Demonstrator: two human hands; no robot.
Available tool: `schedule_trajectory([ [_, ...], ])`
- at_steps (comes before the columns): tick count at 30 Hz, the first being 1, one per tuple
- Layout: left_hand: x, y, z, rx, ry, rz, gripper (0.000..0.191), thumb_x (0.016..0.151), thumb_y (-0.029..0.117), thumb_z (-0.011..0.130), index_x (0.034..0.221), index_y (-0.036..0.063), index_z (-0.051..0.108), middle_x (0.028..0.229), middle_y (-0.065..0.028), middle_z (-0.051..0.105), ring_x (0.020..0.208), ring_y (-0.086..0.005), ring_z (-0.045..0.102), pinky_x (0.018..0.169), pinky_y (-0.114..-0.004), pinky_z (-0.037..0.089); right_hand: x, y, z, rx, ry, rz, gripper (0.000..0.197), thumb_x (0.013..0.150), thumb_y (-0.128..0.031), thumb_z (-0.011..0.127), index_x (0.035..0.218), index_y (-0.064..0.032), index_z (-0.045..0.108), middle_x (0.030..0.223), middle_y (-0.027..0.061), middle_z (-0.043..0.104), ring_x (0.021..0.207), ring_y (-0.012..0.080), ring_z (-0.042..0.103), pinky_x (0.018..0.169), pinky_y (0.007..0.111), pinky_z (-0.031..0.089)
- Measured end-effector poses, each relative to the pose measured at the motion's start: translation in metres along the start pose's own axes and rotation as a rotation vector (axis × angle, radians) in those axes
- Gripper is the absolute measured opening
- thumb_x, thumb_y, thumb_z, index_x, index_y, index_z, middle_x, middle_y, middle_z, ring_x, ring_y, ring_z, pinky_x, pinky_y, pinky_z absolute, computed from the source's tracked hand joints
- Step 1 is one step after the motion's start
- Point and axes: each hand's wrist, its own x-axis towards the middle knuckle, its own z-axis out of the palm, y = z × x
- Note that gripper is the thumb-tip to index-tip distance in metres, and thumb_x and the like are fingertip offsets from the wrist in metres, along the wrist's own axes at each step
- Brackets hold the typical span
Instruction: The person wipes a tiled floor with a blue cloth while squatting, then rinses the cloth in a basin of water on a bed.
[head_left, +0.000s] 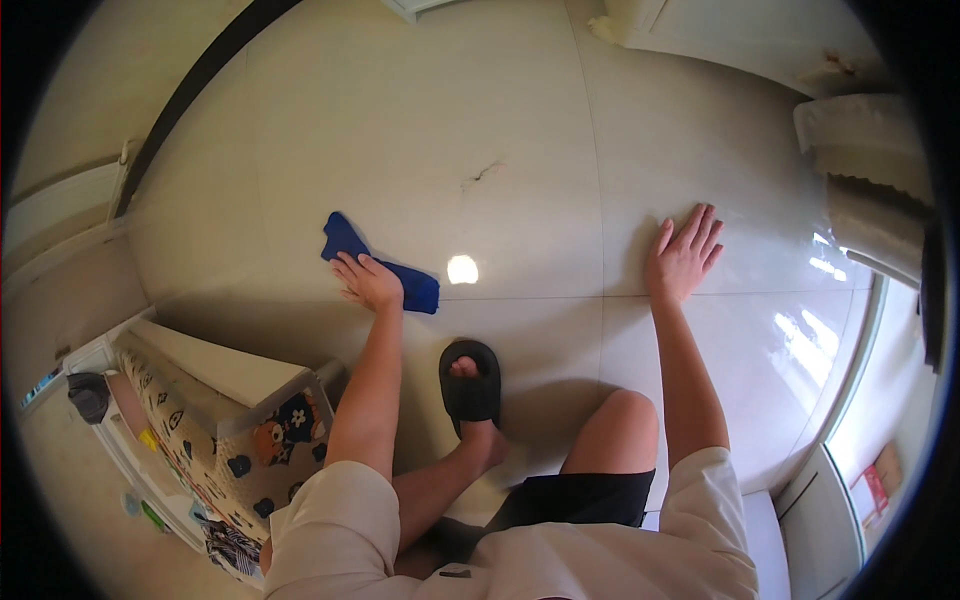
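Observation:
A dark blue cloth, creased and bent near its middle, lies on the glossy pale tiled floor. My left hand holds it down from above, palm on the cloth and fingers reaching over its left side. What the palm covers is hidden. Well to the right, my right hand rests flat on the tiles with its fingers apart and nothing in it. Between the hands, nearer my body, is my foot in a black slide sandal. A dark crack-like mark shows on the floor ahead.
At left stands a low white unit with a patterned cover beside it. A pale hanging fabric and a white furniture panel are at the upper right. A dark strip edges the floor at upper left.

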Motion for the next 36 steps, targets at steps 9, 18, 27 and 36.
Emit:
schedule_trajectory([
  [9, -0.05, 0.121, 0.028, -0.074, -0.047, 0.382, 0.064, 0.108, 0.034, 0.035, 0.162, 0.0023, 0.025, 0.169, -0.024, 0.019, 0.158, -0.0373, 0.016, 0.126, -0.052, 0.012, -0.002, 0.001, -0.001, -0.016, 0.013, 0.021, 0.07, 0.107, -0.048, 0.038, 0.161, -0.0059, 0.029, 0.169, 0.0091, 0.027, 0.158, 0.0323, 0.017, 0.128, 0.051, 0.012],
  [18, -0.1, 0.269, 0.035, -0.214, -0.166, 0.765, 0.061, 0.106, 0.03, 0.039, 0.159, -0.0011, 0.032, 0.168, -0.0226, 0.024, 0.157, -0.0352, 0.019, 0.127, -0.048, 0.013, -0.002, -0.002, -0.002, 0.026, -0.007, -0.008, 0.07, 0.106, -0.047, 0.039, 0.161, -0.0053, 0.03, 0.169, 0.0099, 0.028, 0.158, 0.0332, 0.018, 0.127, 0.052, 0.012],
  [27, 0.053, 0.144, 0.04, -0.164, -0.039, 0.644, 0.06, 0.11, 0.035, 0.027, 0.159, 0.0008, 0.032, 0.167, -0.0169, 0.029, 0.157, -0.0318, 0.02, 0.127, -0.055, 0.008, 0.0, 0.001, -0.002, 0.043, -0.032, -0.007, 0.069, 0.105, -0.045, 0.04, 0.161, -0.0045, 0.03, 0.169, 0.0099, 0.026, 0.158, 0.034, 0.015, 0.128, 0.052, 0.009],
  [36, 0.146, 0.26, 0.069, -0.153, -0.003, 0.728, 0.053, 0.109, 0.039, 0.035, 0.157, 0.0184, 0.042, 0.165, -0.0171, 0.034, 0.154, -0.0358, 0.027, 0.123, -0.061, 0.015, 0.001, 0.0, -0.006, 0.028, -0.084, 0.01, 0.072, 0.105, -0.048, 0.038, 0.161, -0.0046, 0.028, 0.171, 0.0093, 0.022, 0.159, 0.0333, 0.012, 0.128, 0.052, 0.007],
])
